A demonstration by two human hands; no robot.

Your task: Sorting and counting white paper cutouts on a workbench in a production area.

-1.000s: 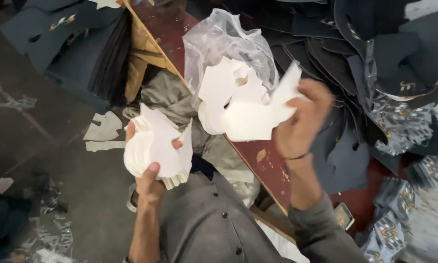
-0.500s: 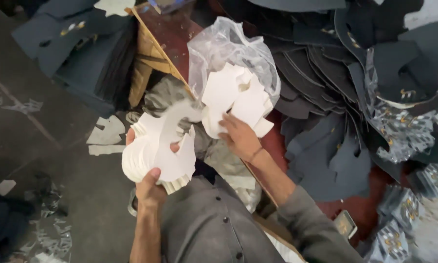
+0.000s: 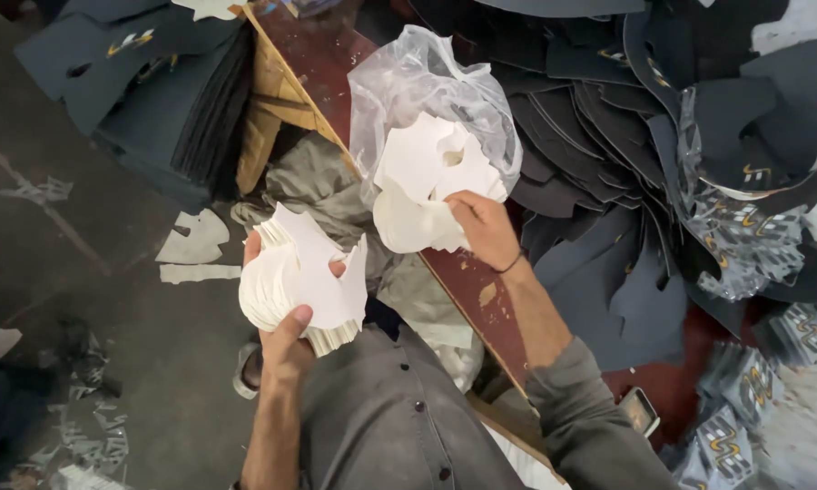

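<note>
Left hand (image 3: 286,340) grips a thick stack of white cut pieces (image 3: 301,281), thumb on the front face, fingers behind; the stack hangs over the person's lap, clear of the table's near edge (image 3: 467,299). Right hand (image 3: 483,227) is closed on a second bunch of white cut pieces (image 3: 427,186), pinched at its lower right side. That bunch sits at the mouth of a clear plastic bag (image 3: 422,86), which lies on the red-brown table just inside the near edge.

Dark blue cut shapes (image 3: 626,154) cover the table from beside the bag to the right edge, so bare surface shows only as a narrow strip along the near edge. A phone (image 3: 640,410) lies close to the near edge by the right elbow. Left of the table, open floor (image 3: 82,272) carries white scraps (image 3: 191,240) and a stack of dark sheets (image 3: 168,100).

Change from half a second ago: the right hand has shifted up and right, and its bunch now lies further against the bag. Left hand and its stack are unchanged.
</note>
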